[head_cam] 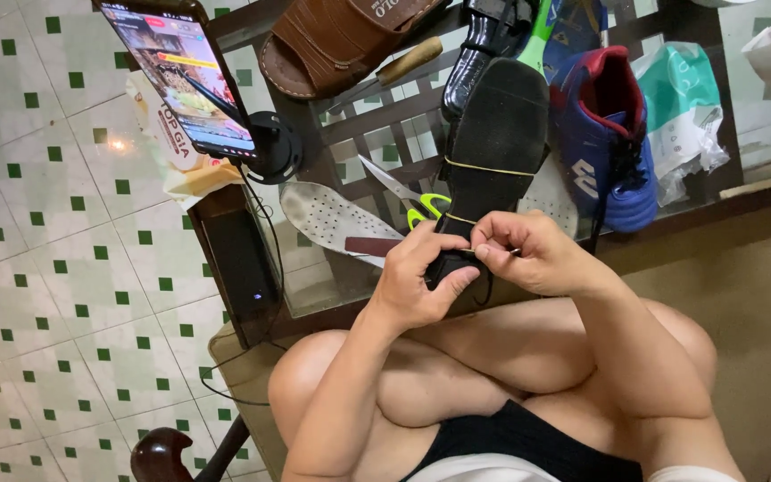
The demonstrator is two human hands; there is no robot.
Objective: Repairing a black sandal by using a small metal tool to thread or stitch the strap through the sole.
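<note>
Both hands meet at the near end of a black shoe (498, 134), which is turned sole-up and slants away from the person over the edge of the glass-topped surface (385, 134). The left hand (417, 281) is wrapped around the narrow heel end of the shoe, thumb pressing against its side, while the right hand (533, 254) is pinched shut on a thin yellowish rubber band (491, 167), one loop of which crosses the sole and another lies nearer the fingers. The hands touch each other just above the person's bare, crossed knees. Just beside the shoe on the left lie scissors with green handles (423, 207), and beyond them a pale perforated insole (332, 219) with a dark reddish strip at its near end. On the right of the shoe sits a blue sports shoe with a red lining (604, 134), next to a crumpled white and green plastic bag (684, 112). At the far side are a brown leather sandal (332, 40) and a wooden-handled tool (408, 62). A phone (180, 76) with a lit screen stands on a black holder at the left corner, above the green-and-white tiled floor (46, 268).
</note>
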